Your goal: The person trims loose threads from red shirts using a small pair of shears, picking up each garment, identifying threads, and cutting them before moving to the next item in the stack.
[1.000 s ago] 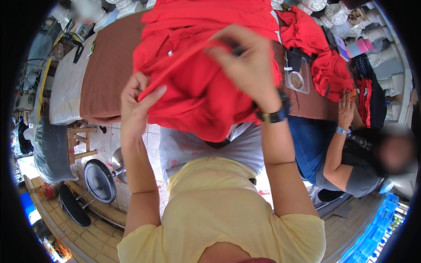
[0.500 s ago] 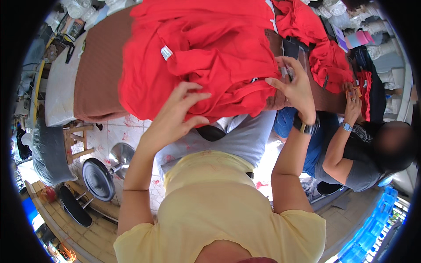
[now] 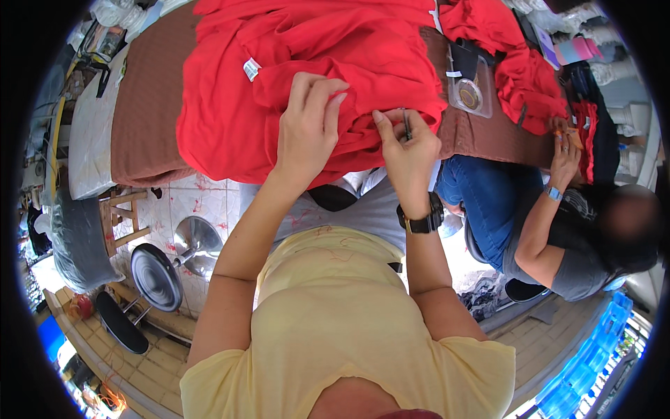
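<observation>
A large heap of red fabric (image 3: 230, 91) lies bunched over the brown-covered table in front of me, a small white label (image 3: 252, 68) showing on it. Above its near middle is my left hand (image 3: 310, 115), fingers curled and closed in a pinch; whatever is between the fingertips is too small to make out. To its right, my right hand (image 3: 412, 143) is closed around a slim dark metal tool (image 3: 406, 124) that points up past the fingers. The tool's lower part is hidden in the hand, which is close against the cloth.
A clear plastic tray (image 3: 485, 91) with a round item sits right of the heap. More red cloth (image 3: 530, 94) lies beyond, where a co-worker's hand (image 3: 564, 157) handles something orange-brown. A pink-and-blue bottle (image 3: 576, 52) is at the far right. A round-seated stool (image 3: 155, 276) stands lower left.
My right hand has moved left from the heap's right edge and now grips the slim tool. My left hand has risen farther over the cloth and closed. The plastic tray is now uncovered.
</observation>
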The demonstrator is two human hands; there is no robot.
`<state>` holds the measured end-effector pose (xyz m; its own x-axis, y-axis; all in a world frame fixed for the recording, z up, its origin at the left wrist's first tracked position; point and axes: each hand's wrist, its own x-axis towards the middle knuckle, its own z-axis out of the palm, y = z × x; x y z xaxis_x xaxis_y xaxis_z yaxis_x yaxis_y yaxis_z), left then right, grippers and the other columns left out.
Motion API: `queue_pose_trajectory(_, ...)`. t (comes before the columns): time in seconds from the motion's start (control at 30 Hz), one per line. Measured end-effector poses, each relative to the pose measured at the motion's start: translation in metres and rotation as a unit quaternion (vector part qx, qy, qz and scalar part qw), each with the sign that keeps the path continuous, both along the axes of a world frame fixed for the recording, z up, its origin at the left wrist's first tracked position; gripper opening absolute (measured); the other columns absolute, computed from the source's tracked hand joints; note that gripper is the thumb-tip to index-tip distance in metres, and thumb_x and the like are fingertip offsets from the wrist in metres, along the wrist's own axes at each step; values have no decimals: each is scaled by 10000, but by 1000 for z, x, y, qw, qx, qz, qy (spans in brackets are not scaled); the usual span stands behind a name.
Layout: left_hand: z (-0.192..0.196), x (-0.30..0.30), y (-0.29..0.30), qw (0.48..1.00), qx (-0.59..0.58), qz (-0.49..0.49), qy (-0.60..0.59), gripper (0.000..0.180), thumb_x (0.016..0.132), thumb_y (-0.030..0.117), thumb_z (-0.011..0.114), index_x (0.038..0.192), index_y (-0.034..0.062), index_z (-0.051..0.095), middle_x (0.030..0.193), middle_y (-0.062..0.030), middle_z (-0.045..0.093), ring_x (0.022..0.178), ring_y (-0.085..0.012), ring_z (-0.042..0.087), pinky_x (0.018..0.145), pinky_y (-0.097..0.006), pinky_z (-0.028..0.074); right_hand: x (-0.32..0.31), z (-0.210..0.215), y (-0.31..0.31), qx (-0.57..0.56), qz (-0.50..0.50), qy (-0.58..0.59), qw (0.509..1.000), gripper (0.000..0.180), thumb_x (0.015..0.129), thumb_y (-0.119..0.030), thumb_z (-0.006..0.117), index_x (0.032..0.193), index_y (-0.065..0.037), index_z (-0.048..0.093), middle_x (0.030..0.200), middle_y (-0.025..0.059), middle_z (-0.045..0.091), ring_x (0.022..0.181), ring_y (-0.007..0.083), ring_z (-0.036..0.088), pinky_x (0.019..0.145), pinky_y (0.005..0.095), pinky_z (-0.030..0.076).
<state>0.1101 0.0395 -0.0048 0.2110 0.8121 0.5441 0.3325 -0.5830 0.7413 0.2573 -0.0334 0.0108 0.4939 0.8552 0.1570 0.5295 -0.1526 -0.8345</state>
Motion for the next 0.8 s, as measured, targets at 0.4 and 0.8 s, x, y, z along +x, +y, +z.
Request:
queue_pose_trajectory(0.4, -32, -3, 19, 988, -133, -74, -9, 265, 891, 3, 691, 1153, 44, 692, 916, -106, 634, 763, -208, 629, 709, -297, 511, 17, -27, 41, 33, 161, -116, 980, 109, 899, -83, 672, 952, 11, 655, 993, 177, 617, 903, 421, 632, 742, 496, 481)
queue_pose_trajectory(0.8, 4, 11, 3, 996, -82, -35, 1, 239, 862, 68, 749, 1099, 69, 720, 921, -68, 555, 708, -182, 575, 657, -314, 493, 21, -21, 15, 147, 103, 16, 984, 153, 922, -71, 703, 1008, 21, 617, 862, 125, 631, 765, 230, 630, 681, 358, 487)
